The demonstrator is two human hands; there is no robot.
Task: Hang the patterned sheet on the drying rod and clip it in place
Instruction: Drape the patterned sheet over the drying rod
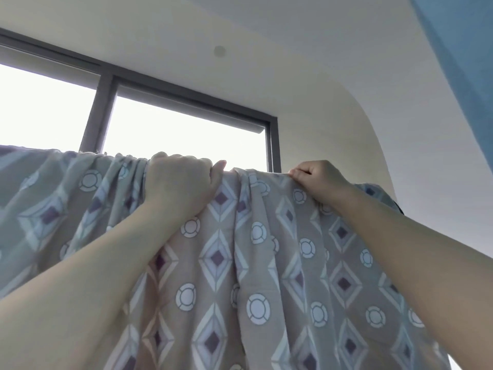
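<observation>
The patterned sheet (226, 263), beige with white circles and purple-centred diamonds, hangs draped over the drying rod, which is hidden under its top fold. It fills the lower half of the head view and bunches in folds at the left. My left hand (181, 182) grips the top fold at the centre, fingers curled over it. My right hand (317, 180) pinches the top edge further right. No clip is visible.
A dark-framed window (272, 145) glows bright behind the sheet. White ceiling and wall curve above and to the right. A blue cloth (464, 65) hangs at the top right corner. A dark patterned piece (378, 193) shows behind my right wrist.
</observation>
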